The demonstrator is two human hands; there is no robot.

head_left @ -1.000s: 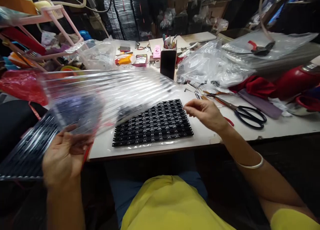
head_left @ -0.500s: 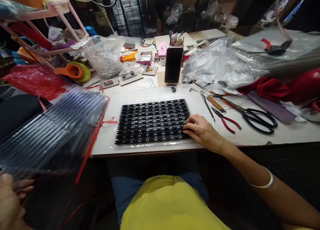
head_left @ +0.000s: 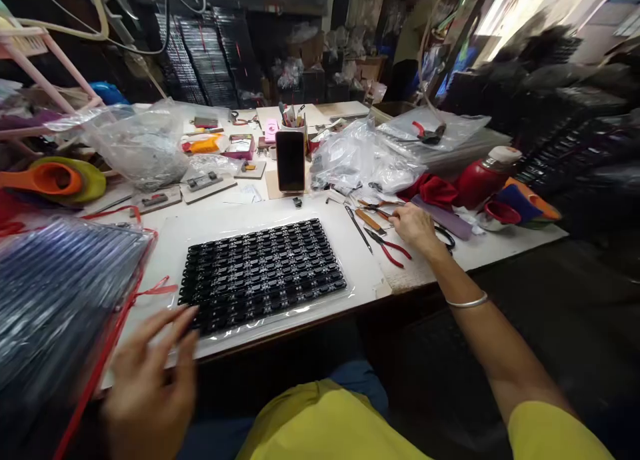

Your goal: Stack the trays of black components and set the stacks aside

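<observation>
Several rows of black patterned strips (head_left: 265,267) lie side by side on a clear plastic sheet (head_left: 300,311) on the white table. My left hand (head_left: 155,380), blurred by motion, is at their near left corner with fingers spread and nothing visible in them. To the right, my right hand (head_left: 414,228) has its fingers closed over the middle of large scissors (head_left: 444,239), which lie mostly hidden under it. Close by are red-handled pliers (head_left: 389,247), a pen-like tool (head_left: 359,229) and a flat brown-handled tool (head_left: 370,221).
At left lies a plastic-wrapped bundle of dark strips (head_left: 65,293) edged with red ribbon (head_left: 120,313). A phone (head_left: 291,161) stands upright behind the strips. Clear plastic bags (head_left: 135,143) and a red bottle (head_left: 477,180) crowd the back and right.
My right hand has left the strips' right edge and moved right onto the scissors. My left hand has come away from the wrapped bundle toward the strips. The view has turned right.
</observation>
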